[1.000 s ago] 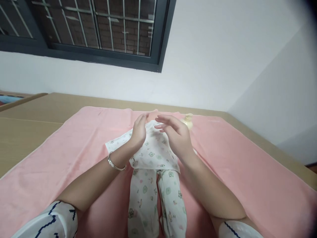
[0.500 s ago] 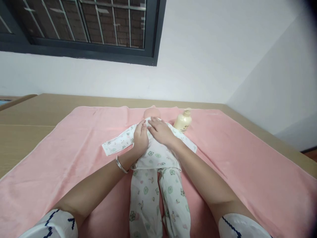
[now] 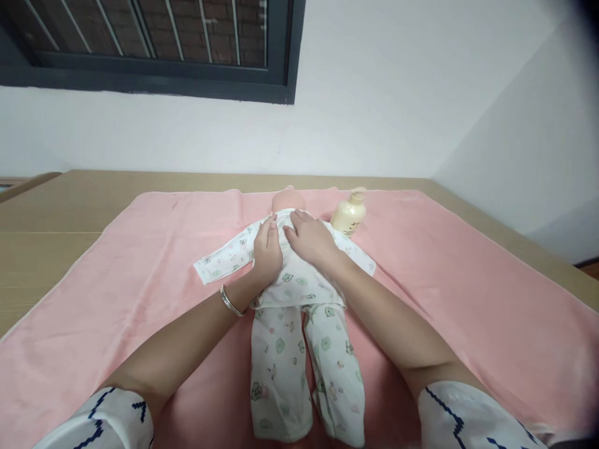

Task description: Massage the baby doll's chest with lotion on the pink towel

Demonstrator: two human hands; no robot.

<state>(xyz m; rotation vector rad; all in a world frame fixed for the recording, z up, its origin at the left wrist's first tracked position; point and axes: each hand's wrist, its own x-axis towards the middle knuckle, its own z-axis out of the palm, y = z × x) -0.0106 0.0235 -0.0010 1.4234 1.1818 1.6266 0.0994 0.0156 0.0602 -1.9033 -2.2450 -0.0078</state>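
Note:
A baby doll (image 3: pixel 289 199) lies on a pink blanket, its head at the far end and its legs toward me. It wears a white printed top (image 3: pixel 299 284) and matching trousers (image 3: pixel 281 374), sleeves spread to both sides. My left hand (image 3: pixel 268 249) rests against the left side of the doll's chest, fingers straight and close together, thumb side up. Flat on the right side of the chest lies my right hand (image 3: pixel 311 238), its fingers stretched out and thumb apart. Neither hand grips anything. A silver bangle (image 3: pixel 229 300) circles my left wrist.
A cream pump bottle (image 3: pixel 349 215) stands beside the doll's shoulder on the right. The pink blanket (image 3: pixel 449 299) covers much of a wooden surface (image 3: pixel 56 212). Behind it rises a white wall (image 3: pixel 365 112) with a dark-framed window (image 3: pixel 187 81) at upper left.
My right hand has shifted slightly to the right on the doll's chest, its fingers a little farther from my left hand. The camera view has tilted down a little.

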